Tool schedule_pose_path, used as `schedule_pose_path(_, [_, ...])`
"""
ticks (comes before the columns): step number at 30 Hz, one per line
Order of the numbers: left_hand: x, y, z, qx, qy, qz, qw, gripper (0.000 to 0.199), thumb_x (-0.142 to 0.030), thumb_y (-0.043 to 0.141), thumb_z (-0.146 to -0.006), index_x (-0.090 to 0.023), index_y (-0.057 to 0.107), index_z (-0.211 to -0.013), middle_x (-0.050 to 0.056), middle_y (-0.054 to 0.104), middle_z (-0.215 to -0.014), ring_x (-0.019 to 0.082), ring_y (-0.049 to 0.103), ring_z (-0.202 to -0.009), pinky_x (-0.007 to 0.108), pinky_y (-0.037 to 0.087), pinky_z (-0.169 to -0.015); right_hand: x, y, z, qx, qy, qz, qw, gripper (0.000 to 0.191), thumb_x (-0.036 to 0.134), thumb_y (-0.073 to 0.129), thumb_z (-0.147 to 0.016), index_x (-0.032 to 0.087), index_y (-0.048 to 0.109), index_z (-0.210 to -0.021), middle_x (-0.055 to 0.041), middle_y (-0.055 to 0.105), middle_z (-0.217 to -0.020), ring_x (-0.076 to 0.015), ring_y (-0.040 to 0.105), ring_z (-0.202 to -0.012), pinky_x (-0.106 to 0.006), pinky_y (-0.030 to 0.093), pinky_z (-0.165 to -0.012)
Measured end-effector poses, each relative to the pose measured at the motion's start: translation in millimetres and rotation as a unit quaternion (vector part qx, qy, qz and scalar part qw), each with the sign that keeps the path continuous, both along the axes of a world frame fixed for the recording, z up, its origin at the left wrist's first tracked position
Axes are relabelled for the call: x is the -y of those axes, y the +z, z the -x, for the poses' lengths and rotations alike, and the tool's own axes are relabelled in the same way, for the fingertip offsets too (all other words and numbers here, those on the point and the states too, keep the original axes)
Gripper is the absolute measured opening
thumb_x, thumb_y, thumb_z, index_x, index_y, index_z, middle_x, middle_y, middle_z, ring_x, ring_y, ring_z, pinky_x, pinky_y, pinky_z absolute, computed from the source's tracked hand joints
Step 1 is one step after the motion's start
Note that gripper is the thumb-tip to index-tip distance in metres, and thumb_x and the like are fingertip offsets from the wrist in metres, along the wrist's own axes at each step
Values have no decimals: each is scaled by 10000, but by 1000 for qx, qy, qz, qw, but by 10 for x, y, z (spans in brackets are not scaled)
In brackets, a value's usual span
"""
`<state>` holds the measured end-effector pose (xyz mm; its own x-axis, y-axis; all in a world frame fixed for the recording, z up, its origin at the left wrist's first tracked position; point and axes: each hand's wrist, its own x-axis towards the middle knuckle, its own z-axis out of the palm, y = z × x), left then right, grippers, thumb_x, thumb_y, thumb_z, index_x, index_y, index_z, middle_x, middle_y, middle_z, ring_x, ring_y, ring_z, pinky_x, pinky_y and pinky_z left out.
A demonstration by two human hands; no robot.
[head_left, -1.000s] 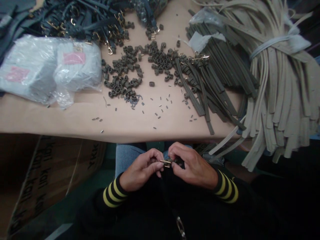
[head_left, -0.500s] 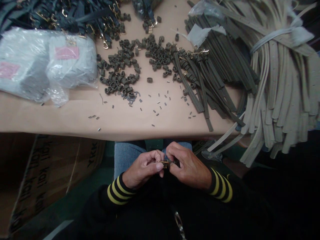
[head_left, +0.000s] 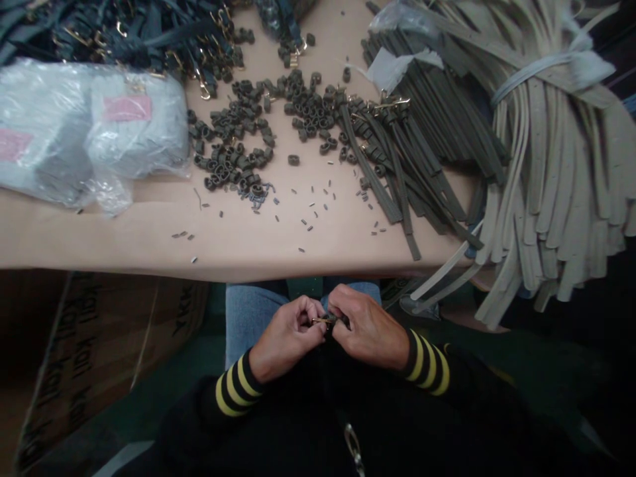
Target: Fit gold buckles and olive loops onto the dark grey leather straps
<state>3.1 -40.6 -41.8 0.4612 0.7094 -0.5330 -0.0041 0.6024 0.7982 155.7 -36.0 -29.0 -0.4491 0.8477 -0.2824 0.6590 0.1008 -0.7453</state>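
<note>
Fingers (head_left: 312,310) of the left hand (head_left: 285,338) and right hand (head_left: 366,328) pinched a small brass strap fitting (head_left: 322,320) from both sides above the lap, wrists turned inward. At twelve o'clock lay a paper-covered table (head_left: 124,248) with dark olive loops (head_left: 233,159); bundled beige straps (head_left: 546,185) hung at two o'clock.

Surface: a tan surface (head_left: 149,245) carries everything below, except the box.
Far left: dark straps with brass clips (head_left: 139,40) lie heaped along the far edge.
Left: two clear plastic bags (head_left: 134,126) of pale grey goods sit side by side, each with a pink label (head_left: 128,108).
Middle: dark olive loops (head_left: 228,159) lie in loose heaps, with tiny dark pieces (head_left: 312,205) strewn nearer the near edge.
Right: olive straps (head_left: 392,165) fan out beside a beige strap bundle (head_left: 561,185), which is tied with a pale band (head_left: 541,69) and droops over the edge.
Near left: a cardboard box (head_left: 99,351) with dark printed lettering stands below the surface.
</note>
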Motion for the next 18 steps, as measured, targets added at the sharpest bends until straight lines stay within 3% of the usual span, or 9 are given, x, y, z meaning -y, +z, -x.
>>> schedule_pose_path(4, [-21, 16, 48, -16, -19, -12, 1000, 166, -176, 593, -654, -139, 434, -620, 15, 515, -741, 99, 496, -673, 233, 398, -604, -20, -2, -18, -3, 5, 19, 1000, 198, 49, 399, -575, 198, 268, -585, 31, 347, -563, -111, 343, -529, -233, 235, -506])
schedule_pose_path(12, [-50, -20, 91, 58, -16, 19, 998, 256, -289, 638, -661, -140, 430, -671, 1, 495, -757, 76, 504, -611, 243, 414, -606, -37, 6, -13, -25, 10, 15, 1000, 182, 49, 402, -565, 194, 293, -580, 39, 348, -546, -101, 340, -513, -220, 230, -496])
schedule_pose_path(18, [18, -31, 47, -2, -18, -38, 999, 211, -255, 593, -694, -143, 420, -650, 7, 483, -748, 81, 472, -624, 226, 389, -564, -19, 1, -30, -20, 10, 19, 1000, 195, 49, 418, -568, 195, 290, -591, 40, 349, -554, -99, 335, -515, -220, 227, -496])
